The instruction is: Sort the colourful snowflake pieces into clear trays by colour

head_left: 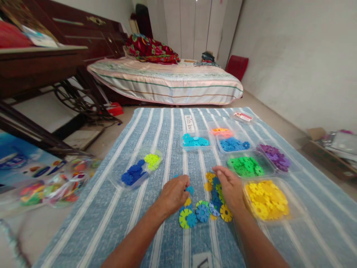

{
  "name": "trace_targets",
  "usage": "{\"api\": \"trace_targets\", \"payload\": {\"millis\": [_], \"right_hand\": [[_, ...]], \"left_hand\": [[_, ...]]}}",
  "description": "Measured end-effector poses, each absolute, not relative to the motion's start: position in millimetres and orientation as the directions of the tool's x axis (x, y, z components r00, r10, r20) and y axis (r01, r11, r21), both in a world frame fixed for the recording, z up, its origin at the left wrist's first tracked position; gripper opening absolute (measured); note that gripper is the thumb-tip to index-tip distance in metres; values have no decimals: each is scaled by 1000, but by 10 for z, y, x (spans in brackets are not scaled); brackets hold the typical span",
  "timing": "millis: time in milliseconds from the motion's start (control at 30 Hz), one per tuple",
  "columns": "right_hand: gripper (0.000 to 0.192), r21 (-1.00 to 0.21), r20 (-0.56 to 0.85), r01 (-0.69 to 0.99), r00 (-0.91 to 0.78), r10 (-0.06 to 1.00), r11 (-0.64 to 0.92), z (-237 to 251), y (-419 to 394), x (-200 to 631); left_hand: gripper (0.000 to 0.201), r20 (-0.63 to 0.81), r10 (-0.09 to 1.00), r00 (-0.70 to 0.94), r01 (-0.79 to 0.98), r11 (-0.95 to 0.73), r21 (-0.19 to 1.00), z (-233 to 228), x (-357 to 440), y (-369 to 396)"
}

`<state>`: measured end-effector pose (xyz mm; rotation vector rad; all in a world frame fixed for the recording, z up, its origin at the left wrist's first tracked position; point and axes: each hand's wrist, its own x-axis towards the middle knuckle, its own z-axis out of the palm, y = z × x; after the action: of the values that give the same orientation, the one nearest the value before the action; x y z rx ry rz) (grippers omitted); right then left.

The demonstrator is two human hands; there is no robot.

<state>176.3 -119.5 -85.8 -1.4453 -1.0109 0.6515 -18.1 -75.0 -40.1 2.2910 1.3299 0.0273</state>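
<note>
While both hands sit low over the striped blue cloth, plenty to call: left hand knuckles up, fingers curled down onto the loose pile of plastic discs, fingertips by a small blue disc at the pile's left edge; can't tell if anything's actually pinched; right hand palm down, fingers bent, resting on the pile's right side, touching blue and yellow pieces; grip hidden under the hand, so can't tell there either. Pile itself lying on the cloth btwn the two wrists, mixed colours: green, blue, yellow; yellow flower-shaped disc at the near right edge.

Just right of the right hand, clear tray of yellow discs; behind that, tray of green discs; further right, tray of purple discs; farther back, tray of mid-blue discs, tray of orange discs, and tray of light-blue discs nr the cloth's centre stripe. Left of the hands, well apart, clear tray w/ dark-blue and lime discs. Off the cloth at far left, clear bag of mixed pieces, blurred. Bed w/ striped sheet across the back of the room; dark wooden table at upper left.
</note>
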Motion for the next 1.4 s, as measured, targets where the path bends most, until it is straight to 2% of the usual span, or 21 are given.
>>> {"api": "trace_targets", "payload": {"millis": [167,300,367,500,600,800,933,1033,1100,1233,1333,1400], "right_hand": [[27,-953,222,290,479,850,85,-901,-1202,1750],[26,-926,264,366,467,844,88,-936,-1202,1765],[25,-915,277,395,452,848,88,-951,-1204,1773],[26,-907,287,410,437,853,95,-983,-1203,1785],[26,-910,280,404,430,859,94,-994,-1199,1793],[25,-915,263,396,438,860,78,-971,-1193,1804],[25,-920,265,381,446,855,86,-946,-1189,1803],[25,-925,264,370,463,846,86,-919,-1185,1799],[25,-927,262,365,468,844,86,-899,-1181,1797],[25,-931,257,355,471,844,85,-866,-1177,1791],[25,-931,266,351,479,836,96,-855,-1179,1786],[24,-933,264,346,484,834,95,-856,-1182,1791]], "left_hand": [[9,-212,833,511,765,-328,554,-462,-214,-745],[5,-170,858,484,730,-289,619,-427,-303,-691],[9,-138,886,442,734,-269,623,-399,-368,-643],[20,-141,922,360,813,-235,533,-365,-491,-556],[20,-162,927,337,857,-231,460,-346,-541,-529],[23,-209,912,352,879,-246,408,-308,-516,-497],[14,-241,898,367,904,-283,319,-320,-434,-462],[9,-223,902,370,907,-298,297,-308,-393,-444],[8,-200,906,373,893,-292,342,-290,-386,-436],[7,-199,893,403,821,-257,510,-261,-349,-384],[4,-163,900,405,782,-249,572,-208,-207,-239],[11,-113,917,383,751,-238,615,-127,-54,-86]]}}
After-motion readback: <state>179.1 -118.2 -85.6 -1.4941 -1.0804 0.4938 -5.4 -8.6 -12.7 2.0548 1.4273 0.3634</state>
